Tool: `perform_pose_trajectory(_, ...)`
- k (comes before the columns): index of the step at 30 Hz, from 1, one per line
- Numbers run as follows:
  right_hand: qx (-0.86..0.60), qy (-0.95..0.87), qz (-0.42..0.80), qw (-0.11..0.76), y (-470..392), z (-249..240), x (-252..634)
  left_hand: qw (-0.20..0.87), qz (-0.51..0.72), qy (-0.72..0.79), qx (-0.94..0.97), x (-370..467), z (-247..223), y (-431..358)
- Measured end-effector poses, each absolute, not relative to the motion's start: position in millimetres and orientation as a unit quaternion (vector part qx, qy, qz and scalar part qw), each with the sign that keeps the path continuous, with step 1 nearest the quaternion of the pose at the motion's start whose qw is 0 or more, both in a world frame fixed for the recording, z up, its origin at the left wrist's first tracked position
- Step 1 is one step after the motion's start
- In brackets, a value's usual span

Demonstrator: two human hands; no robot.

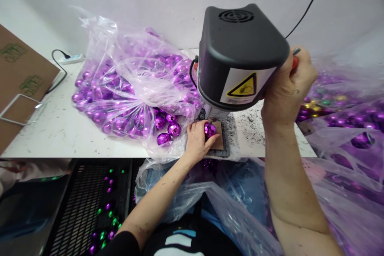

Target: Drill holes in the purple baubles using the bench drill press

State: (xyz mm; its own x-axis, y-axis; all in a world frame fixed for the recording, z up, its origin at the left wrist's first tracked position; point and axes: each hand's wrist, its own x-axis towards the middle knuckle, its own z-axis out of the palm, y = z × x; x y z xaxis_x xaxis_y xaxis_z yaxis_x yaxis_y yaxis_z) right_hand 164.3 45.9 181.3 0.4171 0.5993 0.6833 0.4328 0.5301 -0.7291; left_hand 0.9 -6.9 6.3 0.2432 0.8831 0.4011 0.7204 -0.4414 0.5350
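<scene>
With thumb and fingers closed round it, my left hand [198, 139] holds a shiny purple faceted ball [210, 129] under the tip of a black bench drill press [240, 52]. Beneath the ball lies a small brown board [218, 138] on the machine's dark base [225, 150]. My right hand [289, 88] is wrapped round a handle with a red part [295, 63] at the machine's right side. The tool tip is mostly hidden by the machine head. Just left of my left hand, several loose purple balls [174, 129] lie at the mouth of a clear bag [141, 84].
Dark shavings [249, 128] litter the white table [90, 146]. A cardboard box [22, 80] and a power strip [70, 59] stand left. Below is a black crate [81, 204] with coloured beads. Another plastic bag [345, 156] of purple balls lies right; clear plastic [228, 200] covers my lap.
</scene>
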Motion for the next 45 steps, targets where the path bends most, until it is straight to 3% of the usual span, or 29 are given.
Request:
perform_pose_trajectory(5,-0.478,-0.545,0.023,0.688,27.5,174.0,164.5,0.111,0.342,0.513,0.779,2.6,3.3,-6.5)
perform_pose_trajectory(12,-0.435,-0.598,-0.128,0.661,-13.6,148.2,158.1,0.117,0.34,0.508,0.783,2.5,2.8,-6.4)
perform_pose_trajectory(23,-0.399,-0.585,-0.146,0.691,-19.1,100.2,160.6,0.125,0.342,0.51,0.779,2.7,4.3,-7.2)
perform_pose_trajectory(29,-0.4,-0.561,-0.153,0.708,-16.1,97.8,152.1,0.128,0.342,0.509,0.779,2.0,6.3,-7.3)
perform_pose_trajectory(45,-0.385,-0.554,-0.049,0.736,-19.7,80.5,145.1,0.122,0.339,0.511,0.78,1.7,4.8,-6.4)
